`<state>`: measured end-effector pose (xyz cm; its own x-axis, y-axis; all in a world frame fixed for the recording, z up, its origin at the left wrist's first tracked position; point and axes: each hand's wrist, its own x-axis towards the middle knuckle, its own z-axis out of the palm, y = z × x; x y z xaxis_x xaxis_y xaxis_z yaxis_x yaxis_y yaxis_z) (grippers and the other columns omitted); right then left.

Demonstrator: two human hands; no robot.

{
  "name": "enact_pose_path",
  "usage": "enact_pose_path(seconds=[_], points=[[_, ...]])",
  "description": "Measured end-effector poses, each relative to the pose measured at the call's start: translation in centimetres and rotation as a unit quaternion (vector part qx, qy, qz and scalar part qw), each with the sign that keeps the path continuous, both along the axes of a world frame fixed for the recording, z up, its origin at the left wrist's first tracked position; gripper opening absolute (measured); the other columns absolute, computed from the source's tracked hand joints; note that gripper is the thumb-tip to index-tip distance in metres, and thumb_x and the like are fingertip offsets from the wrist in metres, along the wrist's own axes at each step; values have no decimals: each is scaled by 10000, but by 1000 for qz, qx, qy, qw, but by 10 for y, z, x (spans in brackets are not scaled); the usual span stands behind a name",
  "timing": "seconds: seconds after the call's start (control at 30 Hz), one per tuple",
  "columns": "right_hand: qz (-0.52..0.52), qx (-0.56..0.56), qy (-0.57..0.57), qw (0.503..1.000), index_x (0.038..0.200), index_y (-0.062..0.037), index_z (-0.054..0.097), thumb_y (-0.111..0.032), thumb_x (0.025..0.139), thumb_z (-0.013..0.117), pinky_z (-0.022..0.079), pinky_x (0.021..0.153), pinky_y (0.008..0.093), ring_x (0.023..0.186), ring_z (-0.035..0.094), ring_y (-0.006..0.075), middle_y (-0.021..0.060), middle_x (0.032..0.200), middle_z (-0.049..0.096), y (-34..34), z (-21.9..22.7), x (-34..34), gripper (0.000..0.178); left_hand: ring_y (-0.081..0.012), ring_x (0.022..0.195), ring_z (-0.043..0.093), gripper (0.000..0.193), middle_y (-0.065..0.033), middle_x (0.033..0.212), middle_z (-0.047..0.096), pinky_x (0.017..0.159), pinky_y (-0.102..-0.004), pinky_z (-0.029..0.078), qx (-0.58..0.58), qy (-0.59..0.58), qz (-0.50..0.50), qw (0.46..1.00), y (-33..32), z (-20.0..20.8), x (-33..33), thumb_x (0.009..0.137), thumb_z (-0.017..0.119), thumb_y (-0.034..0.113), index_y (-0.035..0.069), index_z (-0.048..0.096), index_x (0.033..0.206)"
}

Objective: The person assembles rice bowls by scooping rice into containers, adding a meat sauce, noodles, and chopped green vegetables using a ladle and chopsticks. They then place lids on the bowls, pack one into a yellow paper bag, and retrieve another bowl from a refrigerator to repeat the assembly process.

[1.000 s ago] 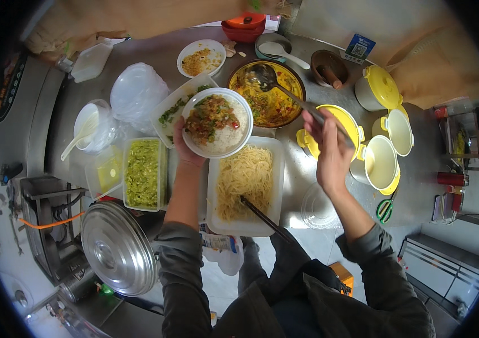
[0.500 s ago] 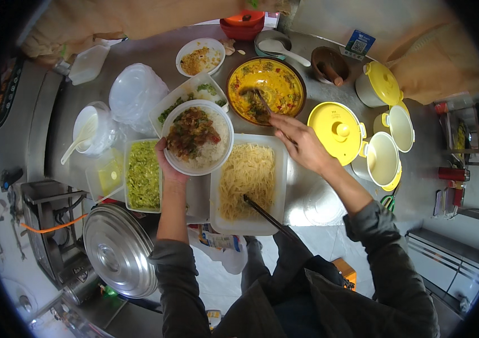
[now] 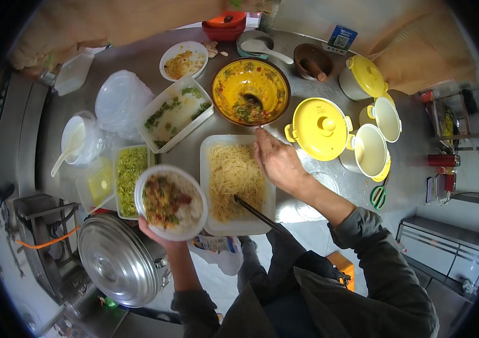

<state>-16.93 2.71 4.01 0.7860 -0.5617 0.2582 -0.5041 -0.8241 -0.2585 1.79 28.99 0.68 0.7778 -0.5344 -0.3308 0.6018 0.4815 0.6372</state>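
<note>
My left hand (image 3: 163, 239) grips a round white plastic bowl (image 3: 196, 189) from below, near the front edge of the counter. White rice (image 3: 191, 204) and a chopped brown, red and green topping (image 3: 163, 198) fill it. My right hand (image 3: 282, 163) is closed at the near rim of a yellow patterned bowl (image 3: 225, 84), on the handle of a dark spoon (image 3: 253, 101). That spoon's head rests in chopped sauce inside the bowl. Below my right hand stands a white tub of noodles (image 3: 234, 169), with black chopsticks (image 3: 259, 213) leaning in it.
Left of the noodles are a tub of chopped greens (image 3: 132, 163) and a white tub with scallions (image 3: 178, 121). Yellow-lidded pots (image 3: 312, 121) stand right, near green-handled scissors (image 3: 379, 196). A large steel lid (image 3: 116, 262) sits at lower left.
My left hand has brought the rice bowl down and left toward me, uncovering the scallion tub. My right hand has drawn nearer, to the yellow bowl's rim. The whole view has shifted slightly.
</note>
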Motion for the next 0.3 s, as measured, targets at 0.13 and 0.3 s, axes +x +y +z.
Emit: enact_pose_path(seconds=[0.13, 0.3], points=[[21, -24, -57, 998, 1240, 121, 548, 2, 884, 587, 613, 619, 365, 814, 715, 340, 332, 1136, 643, -25, 10, 5, 378, -356, 1336, 483, 810, -152, 1490, 457, 1098, -535, 422, -60, 40, -14, 997, 56, -8, -30, 915, 407, 635, 85, 384, 1508], [15, 43, 23, 999, 1356, 21, 539, 20, 807, 628, 596, 866, 446, 1195, 612, 421, 278, 1317, 593, -48, 7, -10, 556, -378, 1382, 437, 882, -159, 1541, 398, 1126, -549, 402, -38, 42, 27, 998, 96, -3, -61, 888, 447, 690, 122, 318, 1550]])
